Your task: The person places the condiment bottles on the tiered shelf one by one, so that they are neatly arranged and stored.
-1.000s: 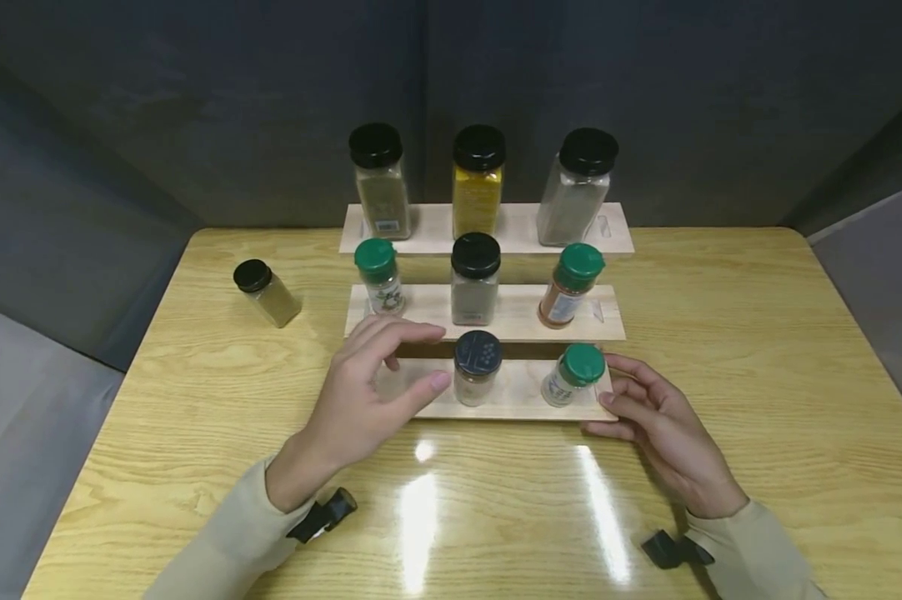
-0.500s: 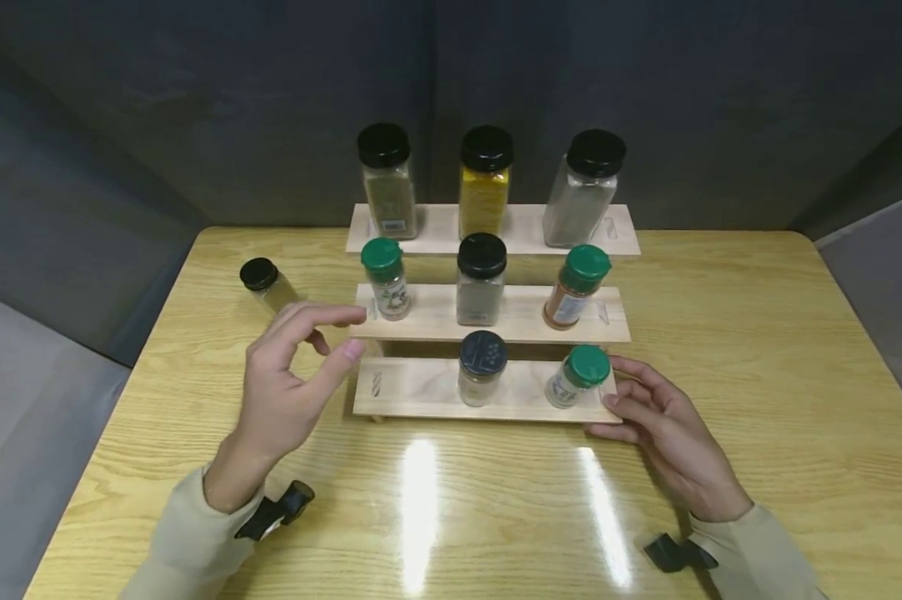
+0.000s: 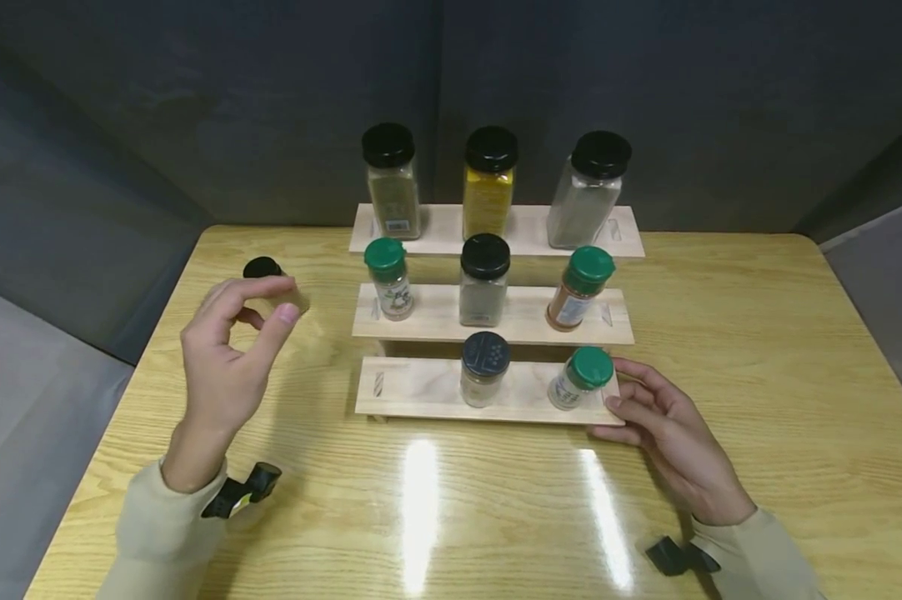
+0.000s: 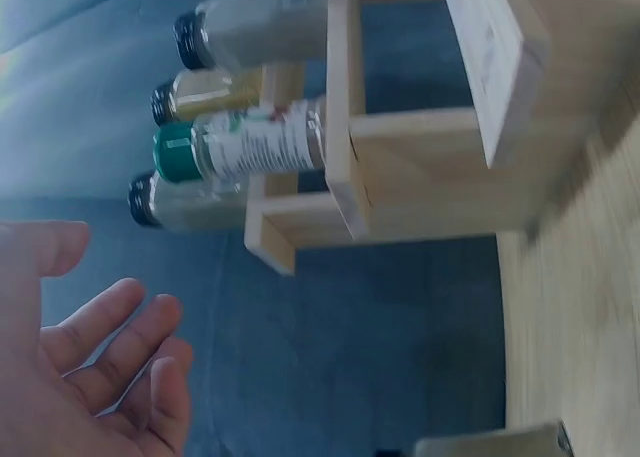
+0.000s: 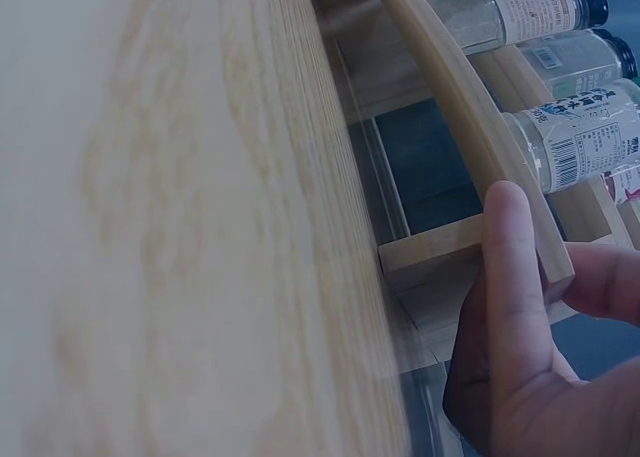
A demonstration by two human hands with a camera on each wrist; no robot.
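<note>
My left hand (image 3: 226, 350) hovers over the left of the table with thumb and fingers apart and nothing between them. Just beyond its fingertips stands a small black-capped spice jar (image 3: 262, 267), partly covered by the hand in the head view; the left wrist view has a gap between them. At the right, my right hand (image 3: 672, 442) grips the end of the lowest shelf of a wooden three-tier spice rack (image 3: 421, 387). In the right wrist view its thumb (image 5: 515, 287) presses the shelf's front edge. A dark-capped shaker (image 3: 483, 371) and a green-capped jar (image 3: 580, 377) stand on that shelf.
The middle shelf holds a green-capped jar (image 3: 391, 279) at left, a black-capped jar (image 3: 484, 279) and a green-capped reddish jar (image 3: 578, 287). Tall black-capped jars, one of them yellow (image 3: 488, 183), line the top shelf. Dark fabric (image 3: 286, 108) hangs behind the table.
My left hand has moved left, away from the lowest shelf, over to the jar at the table's left. The right hand keeps its hold on the rack. The head view has shifted slightly.
</note>
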